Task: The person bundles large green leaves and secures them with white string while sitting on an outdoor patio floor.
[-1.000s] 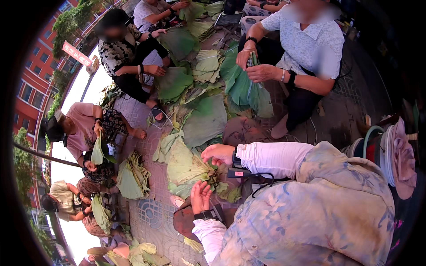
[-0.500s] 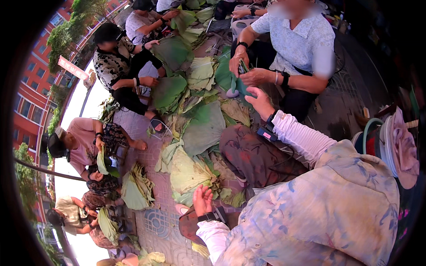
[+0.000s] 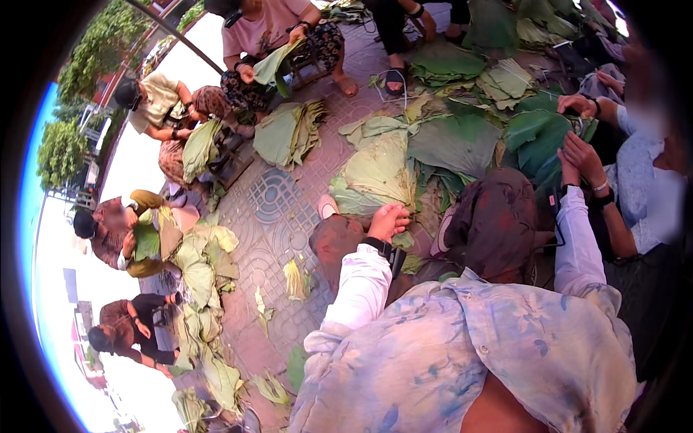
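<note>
My left hand (image 3: 390,221) is curled closed beside a pale yellow-green pile of large dried leaves (image 3: 368,169); what it holds, if anything, I cannot make out. My right hand (image 3: 568,167) reaches up to a bundle of dark green leaves (image 3: 534,141) at the right, right by a co-worker's hand (image 3: 585,155), which partly covers it; its fingers do not show clearly. The co-worker's other hand (image 3: 576,103) is at the bundle's upper edge. A grey-green leaf (image 3: 451,144) lies between my two hands, farther back. My knees are below them.
Several co-workers sit along the left and back, some handling leaves (image 3: 274,65). Leaf stacks (image 3: 285,133) and loose leaves (image 3: 213,317) lie on patterned pink paving (image 3: 267,238). A co-worker in a pale shirt (image 3: 642,195) sits close at my right.
The view has swung round, bringing more of the left-side workers in. My right hand has reached away to the green bundle by the co-worker. My left hand's fingers have curled in.
</note>
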{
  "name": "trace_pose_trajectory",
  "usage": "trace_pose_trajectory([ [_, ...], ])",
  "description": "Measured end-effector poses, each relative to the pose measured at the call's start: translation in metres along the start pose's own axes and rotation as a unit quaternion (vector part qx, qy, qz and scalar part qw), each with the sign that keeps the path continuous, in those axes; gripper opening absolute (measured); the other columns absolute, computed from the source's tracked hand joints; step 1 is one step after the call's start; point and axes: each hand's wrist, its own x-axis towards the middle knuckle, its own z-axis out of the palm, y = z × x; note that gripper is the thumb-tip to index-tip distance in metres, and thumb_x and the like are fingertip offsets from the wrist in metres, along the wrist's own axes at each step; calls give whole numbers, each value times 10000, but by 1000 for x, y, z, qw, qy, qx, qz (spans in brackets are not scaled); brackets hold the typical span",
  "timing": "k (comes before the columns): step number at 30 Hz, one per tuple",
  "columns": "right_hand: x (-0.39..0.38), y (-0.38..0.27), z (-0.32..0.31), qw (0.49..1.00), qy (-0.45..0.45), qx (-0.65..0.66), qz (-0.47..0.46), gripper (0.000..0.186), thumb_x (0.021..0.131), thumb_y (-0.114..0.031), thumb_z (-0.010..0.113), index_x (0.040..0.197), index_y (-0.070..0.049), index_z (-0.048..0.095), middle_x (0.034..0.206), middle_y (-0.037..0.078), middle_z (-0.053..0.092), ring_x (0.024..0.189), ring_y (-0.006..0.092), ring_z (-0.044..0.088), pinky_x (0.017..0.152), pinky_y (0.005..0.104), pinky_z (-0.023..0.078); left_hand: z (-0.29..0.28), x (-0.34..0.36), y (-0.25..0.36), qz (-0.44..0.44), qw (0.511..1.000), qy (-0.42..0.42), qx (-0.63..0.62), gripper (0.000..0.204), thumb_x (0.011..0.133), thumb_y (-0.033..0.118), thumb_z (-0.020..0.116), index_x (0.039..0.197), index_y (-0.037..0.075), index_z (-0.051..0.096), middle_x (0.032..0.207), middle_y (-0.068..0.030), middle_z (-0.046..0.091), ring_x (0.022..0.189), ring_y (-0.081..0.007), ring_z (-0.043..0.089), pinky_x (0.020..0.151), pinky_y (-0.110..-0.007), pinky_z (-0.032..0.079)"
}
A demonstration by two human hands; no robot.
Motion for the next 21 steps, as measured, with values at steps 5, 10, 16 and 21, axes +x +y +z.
trace_pose_trajectory([
  [5,43,3,-58,966,6,-69,-251,273,716,-50,514,982,4,539,1084,93,531,1085,208,466,965,326,363,-12,2,-13,6,999,-6,-40,227,829,259,503,997,107,498,842,-31,573,630,-107,529,528,-223,425],
  [10,50,-57,-50,916,236,269,181,307,757,-111,593,1039,-12,523,1086,79,529,1055,193,475,924,287,356,2,3,1,30,998,-37,-37,232,831,277,498,989,107,502,845,-32,570,648,-121,528,546,-246,422],
  [16,119,-118,-99,525,44,717,456,224,725,-116,642,919,-23,577,821,-5,576,738,87,504,678,241,374,4,-1,14,61,991,-89,-75,237,849,234,485,1036,88,484,888,-50,570,706,-128,550,592,-249,460],
  [21,218,-142,-160,601,-33,725,336,180,738,-113,623,891,-23,587,808,-15,574,712,76,498,658,234,386,-25,-17,22,123,976,-107,-141,271,868,245,463,1067,60,470,920,-72,569,737,-155,557,635,-274,473],
])
